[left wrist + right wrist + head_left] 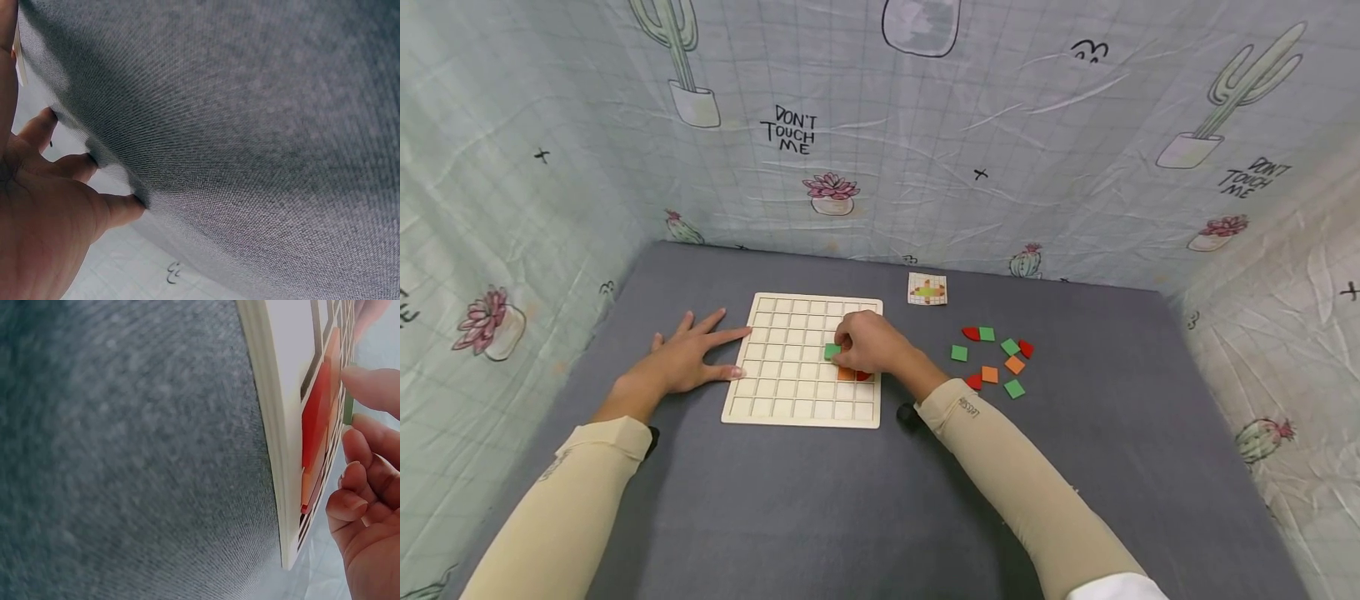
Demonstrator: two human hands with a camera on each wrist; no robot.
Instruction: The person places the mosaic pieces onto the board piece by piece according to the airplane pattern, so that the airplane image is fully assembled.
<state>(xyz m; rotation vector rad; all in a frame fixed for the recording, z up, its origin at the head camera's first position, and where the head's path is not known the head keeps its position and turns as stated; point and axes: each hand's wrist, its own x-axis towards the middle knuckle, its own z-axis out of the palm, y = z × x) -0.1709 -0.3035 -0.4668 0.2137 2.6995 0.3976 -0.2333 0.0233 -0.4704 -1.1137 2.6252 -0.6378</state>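
Observation:
A pale wooden grid board (pixel 775 367) lies on the grey table. My right hand (pixel 871 340) is over its right half and pinches a green square tile (pixel 832 352) between thumb and finger. Beneath that hand, an orange square tile (pixel 846 374) and a red tile (pixel 863 377) with a curved edge sit in the grid, partly hidden. In the right wrist view, the red tile (pixel 315 419) shows near the board's edge, with orange ones beside it. My left hand (pixel 681 358) rests with spread fingers on the table, its thumb and index finger touching the board's left edge.
Right of the board lie several loose tiles: green squares (pixel 959 353), orange squares (pixel 990 374) and red pieces (pixel 1026 348). A small pattern card (pixel 927 289) with a coloured design lies behind them. Cloth curtain (pixel 880 150) with cactus prints surrounds the table's back and sides.

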